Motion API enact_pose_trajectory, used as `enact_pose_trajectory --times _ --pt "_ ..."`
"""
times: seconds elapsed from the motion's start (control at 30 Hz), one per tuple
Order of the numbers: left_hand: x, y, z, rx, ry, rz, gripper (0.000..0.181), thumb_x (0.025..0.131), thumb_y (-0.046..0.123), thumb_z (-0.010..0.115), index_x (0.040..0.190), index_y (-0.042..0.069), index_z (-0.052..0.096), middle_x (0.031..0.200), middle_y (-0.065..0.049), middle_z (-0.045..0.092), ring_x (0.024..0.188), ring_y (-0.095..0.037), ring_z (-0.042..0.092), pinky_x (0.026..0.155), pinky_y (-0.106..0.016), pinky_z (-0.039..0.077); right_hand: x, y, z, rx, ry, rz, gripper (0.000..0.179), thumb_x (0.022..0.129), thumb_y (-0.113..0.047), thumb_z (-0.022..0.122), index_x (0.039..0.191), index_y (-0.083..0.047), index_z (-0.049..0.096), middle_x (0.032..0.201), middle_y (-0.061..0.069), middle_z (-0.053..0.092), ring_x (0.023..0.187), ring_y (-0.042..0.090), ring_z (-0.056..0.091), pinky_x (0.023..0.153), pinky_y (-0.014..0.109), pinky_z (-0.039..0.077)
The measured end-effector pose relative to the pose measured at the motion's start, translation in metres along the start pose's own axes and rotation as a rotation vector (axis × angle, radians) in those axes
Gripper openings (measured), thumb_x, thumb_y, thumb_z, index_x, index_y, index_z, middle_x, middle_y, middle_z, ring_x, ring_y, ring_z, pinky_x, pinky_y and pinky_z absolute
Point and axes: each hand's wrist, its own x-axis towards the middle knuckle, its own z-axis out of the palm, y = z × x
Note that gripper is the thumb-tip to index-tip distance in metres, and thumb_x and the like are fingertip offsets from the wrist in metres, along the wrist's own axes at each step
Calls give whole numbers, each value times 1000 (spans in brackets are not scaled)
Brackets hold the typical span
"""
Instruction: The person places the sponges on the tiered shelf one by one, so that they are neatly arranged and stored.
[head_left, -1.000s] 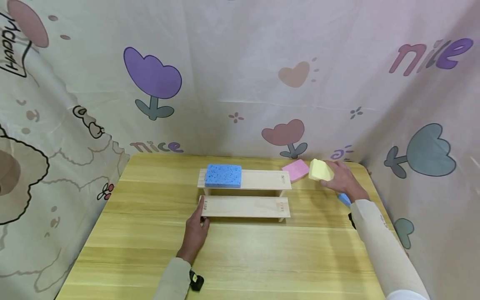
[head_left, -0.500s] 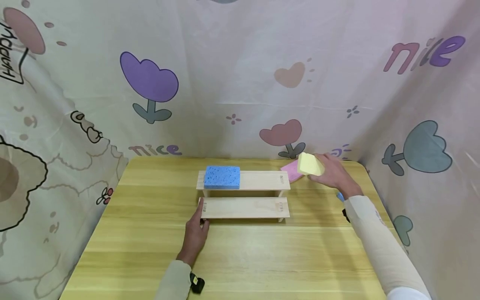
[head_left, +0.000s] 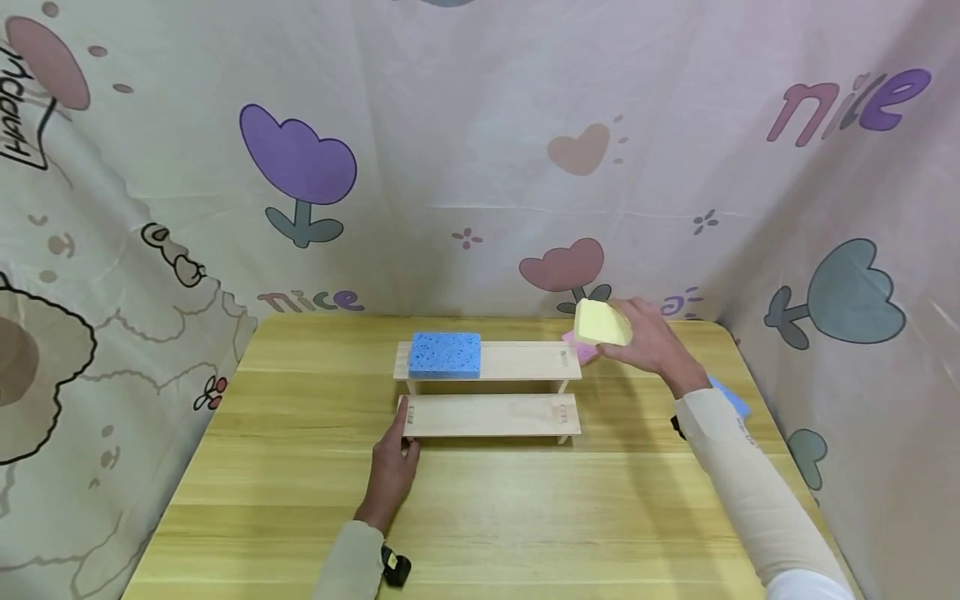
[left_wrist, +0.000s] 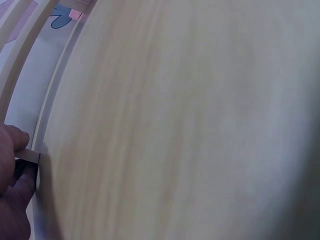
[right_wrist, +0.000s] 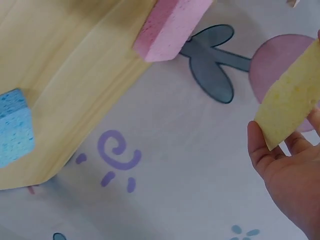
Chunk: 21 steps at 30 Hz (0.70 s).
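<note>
Flowery cloth (head_left: 420, 167) is being used as the backdrop, hanging behind and beside a wood-grain tabletop (head_left: 262, 467). So, the yellow sponge (head_left: 602, 323) is being pinched by the right hand (head_left: 651, 337), thumb on one side and fingers on the other — it's being held up in the air near the right end of the rear board (head_left: 528, 360). From the head view, the pink sponge (head_left: 582, 351) is being partly covered by it. One speckled blue sponge (head_left: 444, 355) is being carried on the left part of that rear board, and another blue sponge (head_left: 731, 398) is being half hidden by the right sleeve (head_left: 757, 483). Meanwhile the front board (head_left: 491, 415) is being gripped at its left end by the left hand (head_left: 392, 468).

Handling-wise, the yellow one is probably light, squishy and not slippery, so nothing fragile is being risked. Opposite edges look like the spot to take hold — lightly, or it'll be getting squashed. The boards are likely stiff but light, so easily being nudged.
</note>
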Motion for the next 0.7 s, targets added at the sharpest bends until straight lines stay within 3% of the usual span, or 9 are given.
enact_pose_trajectory --times 0.3,0.47,0.7 --pt "0 1 -1 1 9 11 80 87 -6 59 153 19 20 141 -21 47 114 -31 59 85 -40 56 4 -18 7 43 -28 11 88 65 -50 80 137 -13 47 124 16 52 108 32 44 76 42 44" --pt "1 0 0 2 10 19 80 87 -6 58 153 18 19 142 -21 47 115 -31 59 85 -39 56 7 -26 11 45 -24 -12 81 67 -44 81 135 -14 49 114 14 54 101 30 45 74 41 44" --pt "0 0 -1 -15 10 18 82 87 -7 59 153 21 20 141 -21 47 115 -31 58 86 -39 56 10 -42 16 66 -47 -40 76 70 -39 80 136 -16 50 118 15 55 102 31 47 78 44 45"
